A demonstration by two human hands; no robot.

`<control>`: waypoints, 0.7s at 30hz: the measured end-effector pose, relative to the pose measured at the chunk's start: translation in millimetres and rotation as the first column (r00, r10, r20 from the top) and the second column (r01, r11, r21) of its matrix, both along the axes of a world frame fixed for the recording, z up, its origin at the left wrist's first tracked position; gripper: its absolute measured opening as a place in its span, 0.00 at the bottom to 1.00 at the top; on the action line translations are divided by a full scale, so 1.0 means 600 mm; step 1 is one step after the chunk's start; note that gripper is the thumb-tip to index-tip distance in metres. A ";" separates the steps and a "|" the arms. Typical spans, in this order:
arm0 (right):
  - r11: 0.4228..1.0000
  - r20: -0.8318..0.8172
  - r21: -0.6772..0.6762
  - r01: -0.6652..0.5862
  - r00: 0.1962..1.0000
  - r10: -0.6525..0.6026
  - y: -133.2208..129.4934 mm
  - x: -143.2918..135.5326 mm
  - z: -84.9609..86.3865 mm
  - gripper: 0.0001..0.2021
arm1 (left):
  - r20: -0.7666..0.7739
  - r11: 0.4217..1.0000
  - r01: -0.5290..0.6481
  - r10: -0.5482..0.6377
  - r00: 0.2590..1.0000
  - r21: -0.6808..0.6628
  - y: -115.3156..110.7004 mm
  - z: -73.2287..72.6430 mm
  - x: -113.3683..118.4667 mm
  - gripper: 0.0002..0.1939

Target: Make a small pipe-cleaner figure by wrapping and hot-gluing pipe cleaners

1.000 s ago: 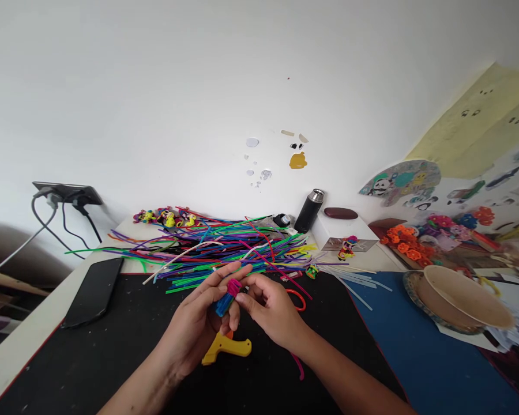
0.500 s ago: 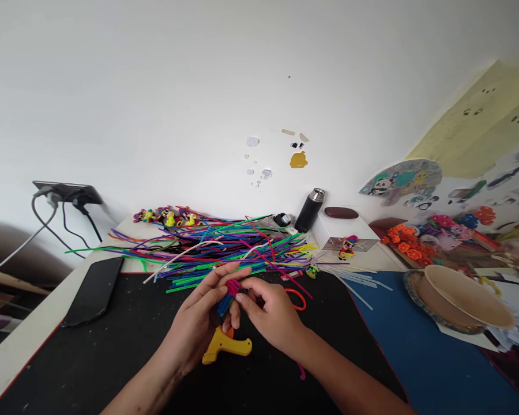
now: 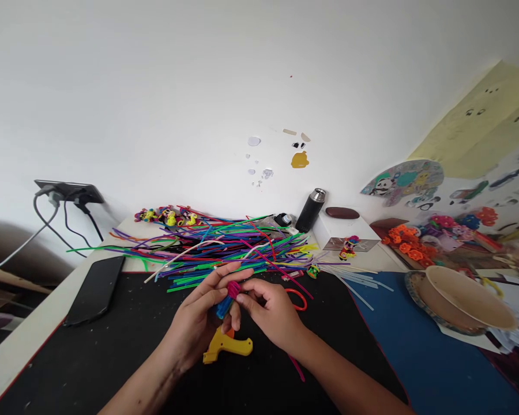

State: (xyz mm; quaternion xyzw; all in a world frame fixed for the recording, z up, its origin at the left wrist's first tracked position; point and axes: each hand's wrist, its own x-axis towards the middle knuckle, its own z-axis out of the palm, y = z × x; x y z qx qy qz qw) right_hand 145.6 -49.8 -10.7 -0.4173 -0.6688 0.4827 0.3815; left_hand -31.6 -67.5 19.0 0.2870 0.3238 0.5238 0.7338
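Between my two hands is a small pipe-cleaner piece (image 3: 231, 293), with a magenta wound top and a blue lower part. My left hand (image 3: 205, 305) grips it from the left, with thumb and fingers about it. The closed fingers of my right hand (image 3: 270, 305) pinch the magenta part from the other side. Below my left hand a yellow glue gun (image 3: 228, 344) lies on the black mat (image 3: 125, 357); part of it is hidden by the hand. A red-orange loop handle (image 3: 303, 300) shows behind my right hand. From under my right forearm sticks out a magenta pipe-cleaner end (image 3: 297, 369).
A wide heap of coloured pipe cleaners (image 3: 216, 248) spreads along the back. Several small figures (image 3: 168, 216) stand behind it. A black phone (image 3: 96, 288) lies at left. A black flask (image 3: 310, 212), a white box (image 3: 348, 227) and a beige bowl (image 3: 462, 297) are towards the right.
The piece has turned slightly in my fingers, so more of its blue part shows. More of the magenta strand below my right forearm is visible. Both hands otherwise stay in place.
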 end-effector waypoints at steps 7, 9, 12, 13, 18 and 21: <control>0.955 -0.281 -0.182 -0.234 0.943 0.178 0.000 -0.003 0.012 0.22 | 0.078 0.999 0.053 -0.053 0.996 0.003 -0.001 -0.006 -0.005 0.23; 0.936 -0.325 -0.219 -0.277 0.925 0.198 0.001 -0.003 0.014 0.23 | 0.094 0.997 0.072 -0.072 0.993 -0.003 -0.002 -0.005 -0.006 0.23; 0.911 -0.382 -0.262 -0.317 0.902 0.204 0.000 -0.002 0.014 0.26 | 0.121 0.995 0.097 -0.095 0.988 -0.008 -0.003 -0.003 -0.005 0.24; 0.907 -0.397 -0.270 -0.323 0.895 0.201 0.000 -0.002 0.014 0.27 | 0.125 0.995 0.099 -0.097 0.987 -0.007 -0.002 -0.002 -0.005 0.25; 0.902 -0.443 -0.300 -0.310 0.883 0.156 -0.001 -0.002 0.014 0.25 | 0.111 0.994 0.104 -0.102 0.989 -0.017 0.000 -0.007 -0.004 0.27; 0.905 -0.463 -0.315 -0.286 0.878 0.116 0.000 0.001 0.009 0.24 | 0.086 0.993 0.113 -0.109 0.990 -0.041 0.000 -0.011 -0.003 0.28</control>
